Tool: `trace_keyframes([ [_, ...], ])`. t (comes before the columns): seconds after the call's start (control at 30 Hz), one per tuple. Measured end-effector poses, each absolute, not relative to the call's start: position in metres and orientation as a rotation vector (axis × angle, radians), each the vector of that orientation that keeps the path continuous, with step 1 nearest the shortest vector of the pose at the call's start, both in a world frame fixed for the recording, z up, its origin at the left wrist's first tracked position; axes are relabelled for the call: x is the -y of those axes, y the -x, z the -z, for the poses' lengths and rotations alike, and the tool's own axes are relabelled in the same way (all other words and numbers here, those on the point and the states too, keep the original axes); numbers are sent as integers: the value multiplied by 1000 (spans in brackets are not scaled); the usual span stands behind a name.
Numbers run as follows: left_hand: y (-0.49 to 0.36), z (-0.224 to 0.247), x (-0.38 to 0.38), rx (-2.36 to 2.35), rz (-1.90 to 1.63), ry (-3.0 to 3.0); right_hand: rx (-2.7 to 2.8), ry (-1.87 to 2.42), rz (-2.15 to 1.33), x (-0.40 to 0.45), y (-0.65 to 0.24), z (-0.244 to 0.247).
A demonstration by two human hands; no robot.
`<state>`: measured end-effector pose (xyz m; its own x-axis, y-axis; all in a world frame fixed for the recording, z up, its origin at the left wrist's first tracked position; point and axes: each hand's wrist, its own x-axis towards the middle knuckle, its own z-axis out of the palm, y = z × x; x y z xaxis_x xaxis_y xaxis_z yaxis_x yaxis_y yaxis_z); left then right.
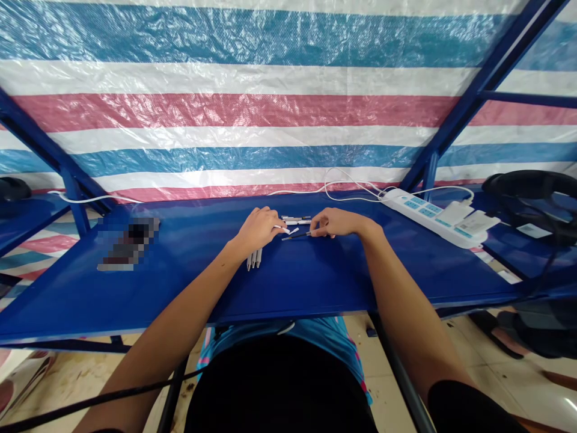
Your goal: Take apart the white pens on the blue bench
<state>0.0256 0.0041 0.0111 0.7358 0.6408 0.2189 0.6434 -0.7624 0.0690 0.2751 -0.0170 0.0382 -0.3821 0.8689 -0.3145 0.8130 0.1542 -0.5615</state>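
Note:
My left hand (260, 230) rests on the blue metal table (306, 288), its fingertips pinching a small white pen piece (282, 229). My right hand (337, 222) comes in from the right, its fingers on the end of a thin dark pen refill (296, 236). The refill's tip points left towards the white piece, and the two look apart. Several white pens (253, 258) lie side by side just below my left hand. A short row of white pen parts (296, 220) lies beyond the gap between my hands.
A white power strip (428, 216) with plugged-in adapters lies at the table's right, trailing white cables (351, 186) along the back. A pixelated object (128, 243) lies at the left. A striped tarp (270, 114) and blue steel beams (478, 90) stand behind.

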Motion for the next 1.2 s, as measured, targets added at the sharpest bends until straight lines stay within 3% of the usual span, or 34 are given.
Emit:
trace_keyframes([
  [1.2, -31, -3, -6, 1169, 551, 2931, 2353, 1692, -1019, 17, -276, -39],
])
